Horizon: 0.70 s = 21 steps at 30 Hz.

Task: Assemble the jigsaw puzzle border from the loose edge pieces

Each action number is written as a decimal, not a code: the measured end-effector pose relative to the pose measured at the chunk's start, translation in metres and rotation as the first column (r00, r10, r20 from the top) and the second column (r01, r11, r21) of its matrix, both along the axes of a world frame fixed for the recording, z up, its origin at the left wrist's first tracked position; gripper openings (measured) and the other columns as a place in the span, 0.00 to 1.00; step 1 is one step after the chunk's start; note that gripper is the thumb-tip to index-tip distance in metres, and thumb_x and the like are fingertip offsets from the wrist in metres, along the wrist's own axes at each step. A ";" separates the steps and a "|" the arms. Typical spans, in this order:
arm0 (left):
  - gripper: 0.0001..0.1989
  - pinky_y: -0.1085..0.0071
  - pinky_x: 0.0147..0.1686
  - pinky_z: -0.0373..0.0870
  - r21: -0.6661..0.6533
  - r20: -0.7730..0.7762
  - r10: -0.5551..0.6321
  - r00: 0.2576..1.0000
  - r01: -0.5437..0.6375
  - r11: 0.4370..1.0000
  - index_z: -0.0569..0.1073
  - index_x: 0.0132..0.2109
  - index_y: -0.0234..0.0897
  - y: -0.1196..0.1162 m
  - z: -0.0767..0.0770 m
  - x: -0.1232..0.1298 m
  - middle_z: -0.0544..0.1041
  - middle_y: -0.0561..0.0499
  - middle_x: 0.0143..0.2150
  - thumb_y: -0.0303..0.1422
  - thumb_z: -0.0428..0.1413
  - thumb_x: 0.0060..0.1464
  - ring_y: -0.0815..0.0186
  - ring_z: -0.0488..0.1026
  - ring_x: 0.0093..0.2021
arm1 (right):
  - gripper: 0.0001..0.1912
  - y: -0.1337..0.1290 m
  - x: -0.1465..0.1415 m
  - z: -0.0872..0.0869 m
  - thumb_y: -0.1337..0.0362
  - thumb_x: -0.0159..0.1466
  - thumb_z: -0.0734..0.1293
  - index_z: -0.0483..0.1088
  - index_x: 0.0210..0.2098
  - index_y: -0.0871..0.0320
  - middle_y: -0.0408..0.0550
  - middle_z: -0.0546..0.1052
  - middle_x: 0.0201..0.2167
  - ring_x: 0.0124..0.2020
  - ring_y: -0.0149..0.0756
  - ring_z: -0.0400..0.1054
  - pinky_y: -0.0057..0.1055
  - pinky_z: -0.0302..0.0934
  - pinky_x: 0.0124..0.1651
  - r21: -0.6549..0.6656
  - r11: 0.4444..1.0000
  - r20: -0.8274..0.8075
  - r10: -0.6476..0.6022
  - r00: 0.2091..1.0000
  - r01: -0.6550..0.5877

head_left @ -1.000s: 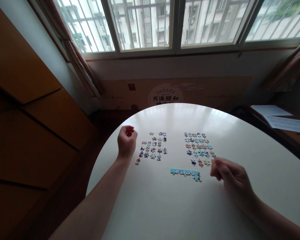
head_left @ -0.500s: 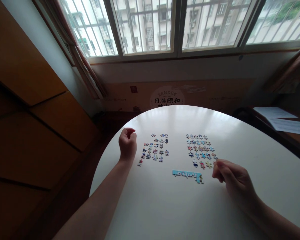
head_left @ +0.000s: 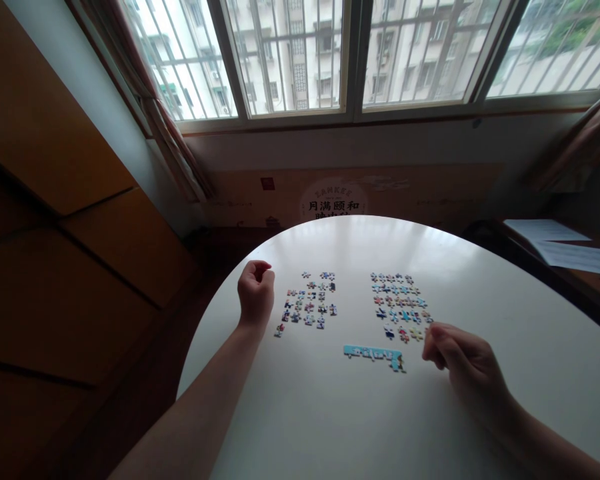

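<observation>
Barred windows (head_left: 354, 73), tied curtain (head_left: 166, 133), orange-brown cabinet (head_left: 35, 287), papers (head_left: 575, 257)

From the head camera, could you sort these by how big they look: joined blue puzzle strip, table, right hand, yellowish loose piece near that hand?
Largest first:
White table
Right hand
Joined blue puzzle strip
Yellowish loose piece

The left hand (head_left: 256, 293) has curled in more tightly over the last second: the small gap between fingers and thumb seems to have closed, though it is hard to be sure in this dim view. The camera has tipped up slightly, so the table (head_left: 330, 427) sits lower and more window (head_left: 290, 53) shows.
</observation>
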<state>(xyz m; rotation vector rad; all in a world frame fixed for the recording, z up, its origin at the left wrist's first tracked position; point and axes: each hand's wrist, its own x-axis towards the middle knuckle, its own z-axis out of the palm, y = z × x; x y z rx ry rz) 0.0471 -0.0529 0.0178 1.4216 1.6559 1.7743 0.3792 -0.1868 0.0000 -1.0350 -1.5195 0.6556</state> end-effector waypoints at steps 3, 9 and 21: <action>0.06 0.74 0.24 0.62 -0.011 0.087 -0.049 0.995 0.050 0.999 0.70 0.35 0.38 -0.001 0.000 0.001 0.70 0.55 0.27 0.31 0.55 0.46 0.69 0.65 0.24 | 0.28 0.000 0.000 0.000 0.56 0.74 0.60 0.70 0.20 0.58 0.44 0.67 0.17 0.19 0.30 0.60 0.28 0.54 0.23 0.005 1.000 0.007 0.001 1.000 -0.001; 0.08 0.74 0.24 0.64 -0.005 0.065 -0.090 0.994 0.091 0.996 0.73 0.39 0.37 -0.002 0.000 0.003 0.71 0.56 0.27 0.34 0.57 0.51 0.70 0.66 0.24 | 0.28 0.003 0.002 -0.003 0.55 0.74 0.60 0.71 0.20 0.58 0.45 0.68 0.18 0.20 0.31 0.60 0.29 0.54 0.23 0.027 1.000 0.010 -0.015 1.000 0.015; 0.12 0.71 0.29 0.71 0.011 -0.347 -0.247 0.905 0.267 0.964 0.79 0.47 0.37 -0.020 0.020 0.022 0.80 0.48 0.39 0.36 0.56 0.58 0.67 0.73 0.29 | 0.28 0.017 0.002 -0.003 0.52 0.72 0.62 0.71 0.18 0.58 0.44 0.70 0.17 0.18 0.30 0.59 0.29 0.54 0.23 0.065 0.991 -0.055 -0.112 0.992 0.116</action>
